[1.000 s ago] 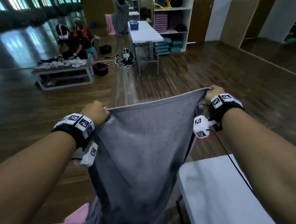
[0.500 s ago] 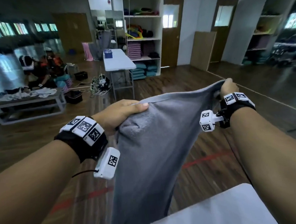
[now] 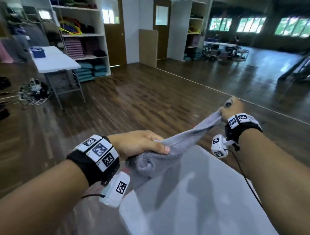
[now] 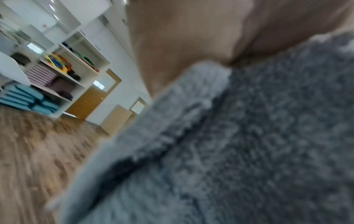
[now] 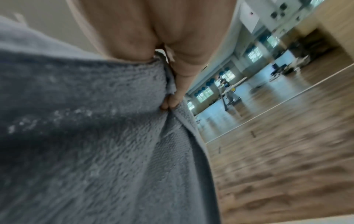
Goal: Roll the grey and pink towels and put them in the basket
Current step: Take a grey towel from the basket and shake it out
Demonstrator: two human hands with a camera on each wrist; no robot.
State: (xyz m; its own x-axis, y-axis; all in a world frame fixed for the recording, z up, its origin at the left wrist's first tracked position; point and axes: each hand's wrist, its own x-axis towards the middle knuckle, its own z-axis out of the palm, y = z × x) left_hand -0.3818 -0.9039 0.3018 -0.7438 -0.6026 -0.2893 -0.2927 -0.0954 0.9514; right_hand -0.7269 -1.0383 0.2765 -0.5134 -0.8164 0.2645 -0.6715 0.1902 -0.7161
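The left hand holds one bunched end of the grey towel, its fingers curled around the cloth. The towel stretches in the air from this hand up to the right, above the near edge of the white counter. The right hand pinches the other end with closed fingers.
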